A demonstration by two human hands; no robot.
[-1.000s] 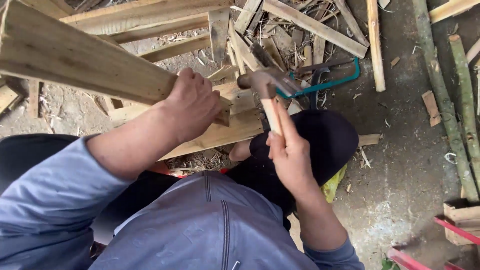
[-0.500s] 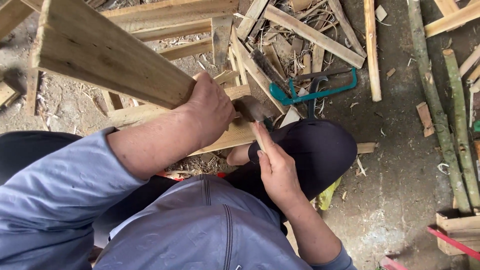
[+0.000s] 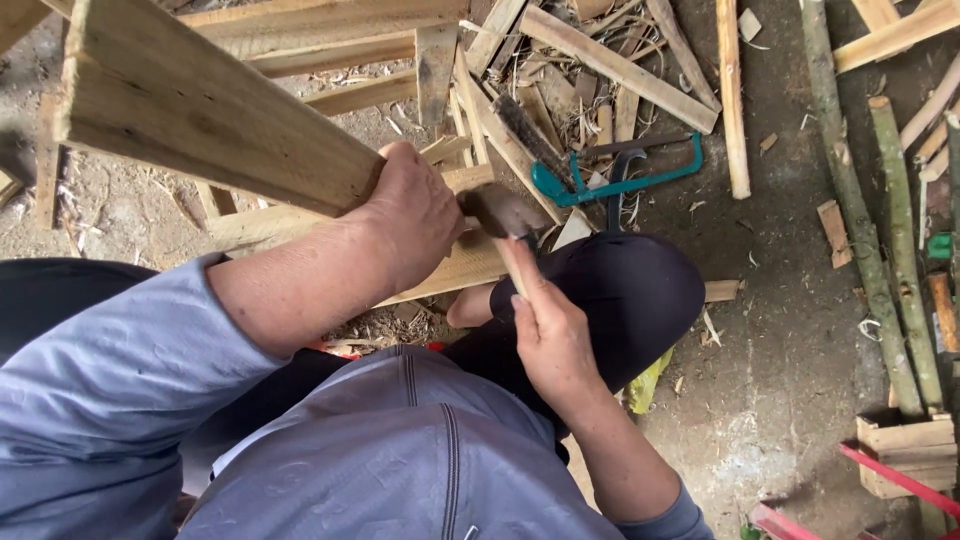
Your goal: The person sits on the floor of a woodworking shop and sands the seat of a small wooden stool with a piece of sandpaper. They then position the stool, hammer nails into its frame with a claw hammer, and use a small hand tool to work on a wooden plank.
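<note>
Left hand (image 3: pixel 415 215) clamped around the near end of a thick wooden plank (image 3: pixel 200 115), held tilted up and away toward the upper left. Right hand (image 3: pixel 550 335) closed on the pale wooden handle of a hammer (image 3: pixel 500 215), head down at the joint just beside the left knuckles, over a lower board (image 3: pixel 450 270) lying flat across the work. Nail, if any, hidden beneath the hammer head; cannot tell. Principal hazard: hammer face and left fingers almost touching, so a glancing or off-centre blow likely to land on the knuckles. Contributing cause: grip taken well up the handle near the head, giving short control but little margin for a slip. Second hazard: plank supported by one hand only, long end unsupported in the air; a jolt likely to twist it in the palm, pinching fingers against the lower board or throwing the joint out of line. Third hazard: crouched posture with a dark-clad knee (image 3: pixel 620 290) directly beside the strike point, exposed to a deflected head or a flying nail. Green-framed saw (image 3: pixel 610 180) lying just beyond the knee among loose offcuts and shavings (image 3: pixel 600 70); cluttered footing, risk of a stumble or a cut on rising. Bamboo poles (image 3: pixel 860 230) well apart to the right, of no concern here.
</note>
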